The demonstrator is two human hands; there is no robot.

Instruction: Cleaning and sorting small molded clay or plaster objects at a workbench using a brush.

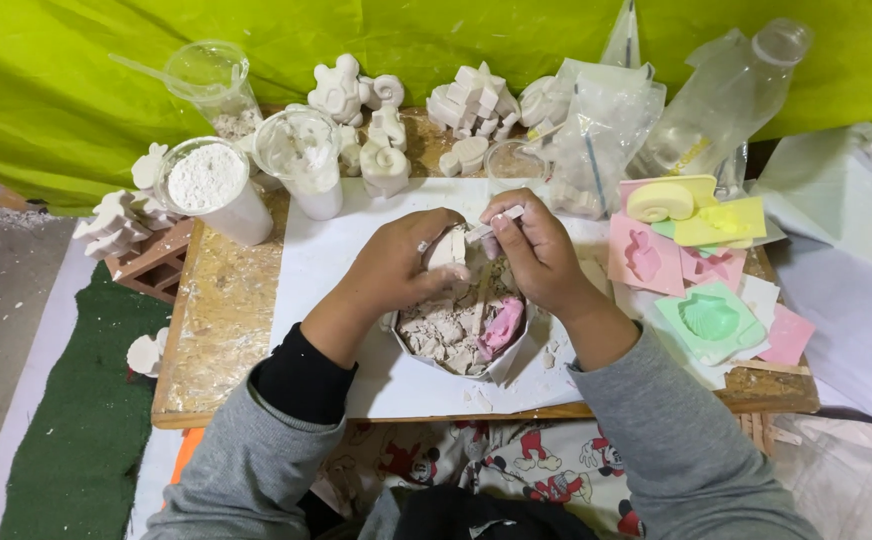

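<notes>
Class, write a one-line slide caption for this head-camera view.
Left hand holds a white plaster cast while the right hand scrapes it with a small tool over a bowl of plaster scraps.

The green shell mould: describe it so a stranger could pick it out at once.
Start at the wooden table and go to the pile of coloured moulds on its right side. The green shell mould lies at the near edge of that pile, beside the right hand's wrist. Its neighbours are pink or yellow.

Your bowl (456,335) sits mid-desk (221,320) near the front edge, on the sheet (326,250). Cups (214,190) stand at the back left corner, casts (386,130) along the back edge, bags (606,120) beside them, moulds (706,270) toward the right edge.
</notes>
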